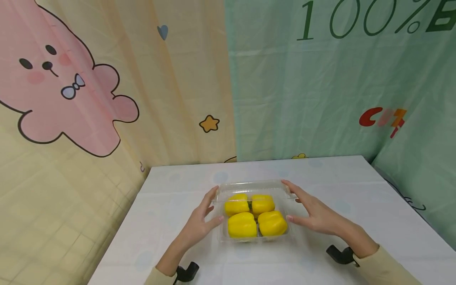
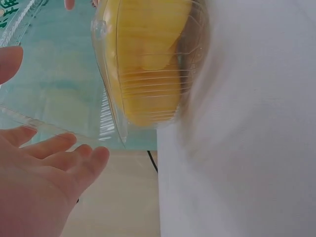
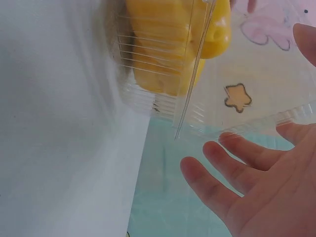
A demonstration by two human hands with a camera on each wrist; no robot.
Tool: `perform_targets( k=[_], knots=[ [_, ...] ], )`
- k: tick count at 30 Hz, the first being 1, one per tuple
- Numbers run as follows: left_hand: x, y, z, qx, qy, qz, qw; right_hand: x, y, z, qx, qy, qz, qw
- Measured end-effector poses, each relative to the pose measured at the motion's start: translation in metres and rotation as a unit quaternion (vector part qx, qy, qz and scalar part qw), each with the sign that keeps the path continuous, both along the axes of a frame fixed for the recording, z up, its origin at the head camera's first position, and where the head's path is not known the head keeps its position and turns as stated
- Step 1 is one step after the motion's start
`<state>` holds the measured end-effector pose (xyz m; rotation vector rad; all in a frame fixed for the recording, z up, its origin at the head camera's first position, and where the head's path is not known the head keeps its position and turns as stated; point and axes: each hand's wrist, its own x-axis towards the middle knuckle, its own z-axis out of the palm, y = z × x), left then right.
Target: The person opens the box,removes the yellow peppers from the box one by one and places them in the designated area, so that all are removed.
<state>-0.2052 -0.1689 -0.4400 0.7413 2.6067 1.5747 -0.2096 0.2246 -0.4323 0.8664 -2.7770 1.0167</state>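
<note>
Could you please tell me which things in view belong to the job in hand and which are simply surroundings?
Seemingly part of the job:
clear box, its lid tilted open
four yellow peppers inside
left hand and right hand, beside the box

Surroundings:
white-covered table
printed curtains
black wrist devices

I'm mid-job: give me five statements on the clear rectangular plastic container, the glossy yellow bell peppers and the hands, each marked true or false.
1. The clear rectangular plastic container stands on the white cloth-covered table. True.
2. The container is closed. False: its transparent plastic lid stands raised.
3. It holds four glossy yellow bell peppers. True.
4. One pepper lies outside on the table. False: all four are inside.
5. The left hand is at the container's left side, the right hand at its right. True.
</note>
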Motion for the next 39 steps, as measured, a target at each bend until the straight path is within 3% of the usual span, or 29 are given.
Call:
perform_targets(
  k=[9,15,21,31,39],
  knots=[
    [-0.011,0.004,0.005,0.026,-0.015,0.022,0.9993,-0.012,-0.003,0.001,-0.021,0.017,-0.001,0.9996],
    [-0.020,0.007,0.003,0.035,-0.005,0.028,0.9990,-0.018,-0.005,0.001,-0.029,0.010,-0.012,0.9995],
    [-0.027,0.009,0.004,0.047,-0.004,0.031,0.9984,-0.025,-0.008,0.001,-0.043,0.030,-0.006,0.9986],
    [-0.034,0.013,0.006,0.042,0.005,0.048,0.9979,-0.040,-0.013,0.002,-0.065,0.043,-0.012,0.9968],
    [-0.041,0.013,0.006,0.065,0.011,0.050,0.9965,-0.049,-0.013,-0.002,-0.072,0.051,-0.011,0.9961]
  ],
)
